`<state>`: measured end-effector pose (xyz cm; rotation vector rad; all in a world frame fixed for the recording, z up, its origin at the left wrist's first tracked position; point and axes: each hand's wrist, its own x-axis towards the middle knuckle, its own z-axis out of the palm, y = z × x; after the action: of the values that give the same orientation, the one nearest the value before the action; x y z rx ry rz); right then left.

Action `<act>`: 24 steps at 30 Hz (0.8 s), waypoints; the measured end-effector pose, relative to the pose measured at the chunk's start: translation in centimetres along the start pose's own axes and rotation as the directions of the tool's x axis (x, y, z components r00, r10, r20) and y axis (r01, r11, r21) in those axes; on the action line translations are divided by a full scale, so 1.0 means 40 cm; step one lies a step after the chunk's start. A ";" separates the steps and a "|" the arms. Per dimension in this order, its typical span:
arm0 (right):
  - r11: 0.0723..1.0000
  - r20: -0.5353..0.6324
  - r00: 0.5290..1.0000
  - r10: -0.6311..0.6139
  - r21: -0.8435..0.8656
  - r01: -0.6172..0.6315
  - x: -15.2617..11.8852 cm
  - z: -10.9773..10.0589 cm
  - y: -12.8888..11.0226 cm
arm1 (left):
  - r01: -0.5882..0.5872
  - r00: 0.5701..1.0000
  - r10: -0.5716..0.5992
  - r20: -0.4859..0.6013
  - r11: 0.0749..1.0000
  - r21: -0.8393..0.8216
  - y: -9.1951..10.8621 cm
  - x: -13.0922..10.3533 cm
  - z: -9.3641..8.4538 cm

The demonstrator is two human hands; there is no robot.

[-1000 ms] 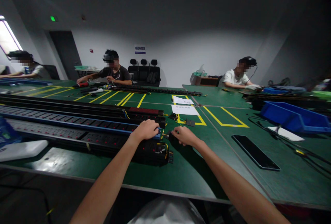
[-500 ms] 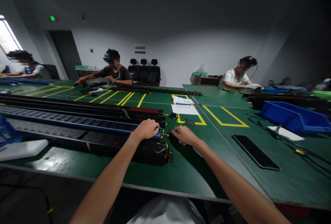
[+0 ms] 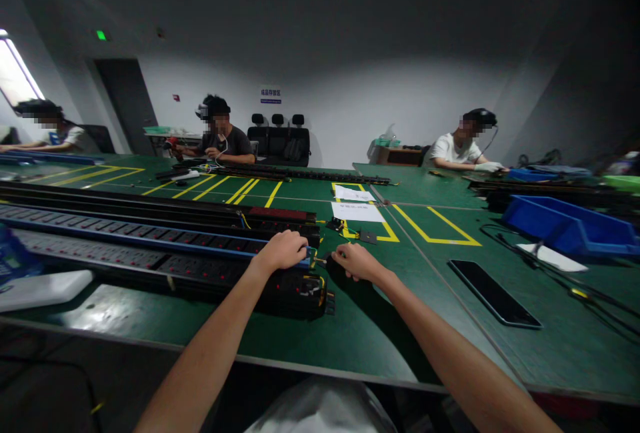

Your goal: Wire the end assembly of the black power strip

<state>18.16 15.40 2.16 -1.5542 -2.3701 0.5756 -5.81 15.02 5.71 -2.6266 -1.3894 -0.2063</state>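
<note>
Left hand (image 3: 283,251) curled knuckles-up over the end of the blue-edged power strip (image 3: 150,236), pressing it down; grip closed around the strip's top edge as far as visible. Right hand (image 3: 356,262) just beside it, fingers pinched shut on a small dark part with wires (image 3: 320,261) at the strip's open end; exact hold hidden by the fingers. More long strips stacked beyond and in front of the left hand, nearest one showing exposed yellow wiring (image 3: 316,288) right below both hands. Phone (image 3: 493,293) flat on the green table (image 3: 380,333), well off to the right of the right hand; blue bin (image 3: 570,226) farther out.

Risks, judged: wire ends slipping from the pinch if tugged; strip sliding if left-hand pressure eases; loose wiring below snagging a wrist.
</note>
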 end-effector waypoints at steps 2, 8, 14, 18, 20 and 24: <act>1.000 -0.001 1.000 -0.001 -0.007 0.001 0.000 0.000 -0.001 | 0.003 1.000 -0.003 0.004 1.000 0.004 0.000 0.000 0.001; 1.000 -0.001 1.000 -0.001 0.002 0.001 -0.001 -0.001 -0.001 | 0.003 1.000 -0.003 -0.004 1.000 -0.005 -0.001 0.000 0.001; 1.000 -0.002 1.000 0.003 0.009 -0.003 0.000 0.000 0.000 | 0.003 1.000 -0.003 -0.002 1.000 -0.004 -0.001 0.001 0.000; 1.000 -0.007 1.000 -0.010 0.011 0.010 0.001 0.000 0.002 | 0.000 1.000 0.000 -0.005 1.000 -0.006 -0.001 0.000 0.001; 1.000 -0.006 1.000 -0.010 0.011 0.010 0.002 0.000 0.003 | 0.002 1.000 -0.002 -0.005 1.000 -0.006 -0.001 0.000 0.001; 1.000 -0.008 1.000 -0.016 0.005 0.016 0.001 0.001 0.003 | 0.002 1.000 -0.002 0.000 1.000 -0.004 -0.001 0.000 0.000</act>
<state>18.24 15.48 2.07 -1.5313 -2.3707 0.5707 -5.84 15.04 5.70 -2.6283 -1.3932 -0.2087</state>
